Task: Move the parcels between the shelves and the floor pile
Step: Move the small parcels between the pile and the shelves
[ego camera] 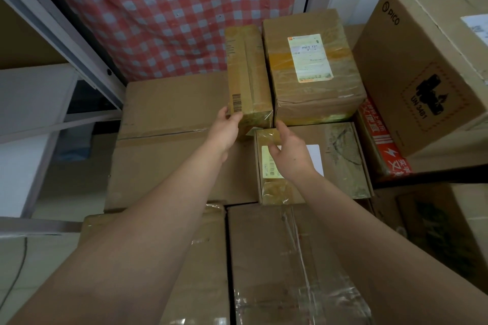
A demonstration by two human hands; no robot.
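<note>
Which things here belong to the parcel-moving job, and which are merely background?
Job: narrow barcoded parcel, left hand gripping it, right hand, labelled parcel, flat parcel, PICO box.
Background: checked cloth, metal frame.

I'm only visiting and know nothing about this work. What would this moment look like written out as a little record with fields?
setting: cardboard parcels stacked before a red checked cloth
left hand: grips the near end of the narrow parcel, thumb by its barcode
right hand: fingers relaxed, reaching for the same end; contact unclear
right of narrow parcel: labelled parcel, close alongside
below right hand: flat parcel
far right: large PICO box
</note>
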